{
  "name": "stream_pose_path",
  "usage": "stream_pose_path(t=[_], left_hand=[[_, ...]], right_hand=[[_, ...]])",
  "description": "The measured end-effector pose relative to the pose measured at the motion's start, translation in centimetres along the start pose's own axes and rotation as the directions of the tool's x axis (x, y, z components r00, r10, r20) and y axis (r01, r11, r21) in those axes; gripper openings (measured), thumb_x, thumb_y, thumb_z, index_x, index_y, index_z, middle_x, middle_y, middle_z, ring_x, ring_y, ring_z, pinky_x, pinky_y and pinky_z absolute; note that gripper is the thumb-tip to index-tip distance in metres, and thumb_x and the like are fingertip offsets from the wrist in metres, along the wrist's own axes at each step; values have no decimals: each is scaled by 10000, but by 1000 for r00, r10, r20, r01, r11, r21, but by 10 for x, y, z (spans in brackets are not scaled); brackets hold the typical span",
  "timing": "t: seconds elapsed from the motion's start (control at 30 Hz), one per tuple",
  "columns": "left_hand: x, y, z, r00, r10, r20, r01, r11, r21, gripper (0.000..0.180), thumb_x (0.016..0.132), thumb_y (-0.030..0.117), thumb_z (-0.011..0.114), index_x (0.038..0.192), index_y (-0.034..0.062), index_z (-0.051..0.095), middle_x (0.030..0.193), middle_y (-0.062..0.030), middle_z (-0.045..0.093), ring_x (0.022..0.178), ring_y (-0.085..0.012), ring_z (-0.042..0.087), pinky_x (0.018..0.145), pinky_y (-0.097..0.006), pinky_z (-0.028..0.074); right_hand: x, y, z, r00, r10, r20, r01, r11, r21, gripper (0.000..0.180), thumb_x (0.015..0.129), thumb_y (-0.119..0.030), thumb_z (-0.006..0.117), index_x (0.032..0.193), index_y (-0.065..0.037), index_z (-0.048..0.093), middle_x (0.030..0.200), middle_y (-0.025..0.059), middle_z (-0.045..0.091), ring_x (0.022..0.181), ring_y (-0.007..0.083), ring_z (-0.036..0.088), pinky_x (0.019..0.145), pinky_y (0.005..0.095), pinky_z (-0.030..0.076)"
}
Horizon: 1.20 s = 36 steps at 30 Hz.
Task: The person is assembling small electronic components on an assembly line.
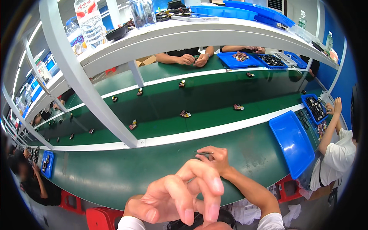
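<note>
My left hand (pixel 174 191) is raised close to the camera, its fingers bent but apart and nothing in them. Behind it, over the green worktop (pixel 115 172), my right hand (pixel 215 158) is closed on slim dark tweezers (pixel 205 153), with their tip pointing left. Part of the grip is hidden by the fingers. Beyond the white rail, small black assemblies with pink and yellow parts lie spaced out on the green conveyor belt; the nearest are one assembly (pixel 185 114) and another (pixel 133 124).
An empty blue tray (pixel 292 143) lies at my right, by a filled blue bin (pixel 315 108) and a person in white (pixel 337 149). A white post (pixel 82 76) and overhead shelf (pixel 199 32) stand ahead. People work across the belt and at far left. Red stools (pixel 101 218) stand below.
</note>
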<state>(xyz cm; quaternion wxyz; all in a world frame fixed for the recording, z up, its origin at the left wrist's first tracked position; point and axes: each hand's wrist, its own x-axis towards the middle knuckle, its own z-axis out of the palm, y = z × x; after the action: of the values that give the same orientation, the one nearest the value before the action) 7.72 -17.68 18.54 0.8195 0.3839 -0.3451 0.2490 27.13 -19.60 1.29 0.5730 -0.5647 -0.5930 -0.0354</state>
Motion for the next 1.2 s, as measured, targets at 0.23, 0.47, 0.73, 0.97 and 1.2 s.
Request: stream_pose_path(t=[0.23,0.47,0.73,0.97,1.2], left_hand=[[6,-3,3,990,-70,-124,46,981,-187,541,846,459,572,1146,10,592,1417,-273,377,1030,-261,562,945,-392,405],[4,0,10,983,-75,-169,35,972,-230,594,784,455,587,1159,-6,588,1413,-268,379,1005,-243,530,947,-397,377],[6,8,12,974,-106,-200,68,980,-187,594,770,421,591,1153,-33,581,1400,-265,387,959,-231,502,928,-381,400],[23,24,-11,911,-96,-400,124,991,45,402,755,206,690,1077,18,539,1336,-200,416,945,-174,506,583,-277,504],[37,13,-74,779,128,-614,33,969,244,564,664,-64,583,1221,12,534,1306,-144,488,1130,-187,492,876,-280,431]], right_hand=[[1,1,-1,999,33,5,-33,999,-6,164,738,-49,849,856,-79,739,790,30,740,390,99,450,409,273,361],[6,-10,-4,997,-69,-15,68,994,-88,172,741,-48,851,876,-68,747,797,32,742,393,92,448,408,272,357],[4,-7,-1,995,94,45,-93,995,-35,163,742,-37,848,871,-57,750,804,44,745,395,86,442,411,271,363],[-1,4,1,997,-78,24,80,994,-69,155,748,-52,853,868,-60,755,778,43,737,393,86,447,414,270,360],[1,-5,-3,998,67,16,-66,997,-41,194,729,-43,862,898,-58,767,618,27,654,404,76,426,412,257,328]])
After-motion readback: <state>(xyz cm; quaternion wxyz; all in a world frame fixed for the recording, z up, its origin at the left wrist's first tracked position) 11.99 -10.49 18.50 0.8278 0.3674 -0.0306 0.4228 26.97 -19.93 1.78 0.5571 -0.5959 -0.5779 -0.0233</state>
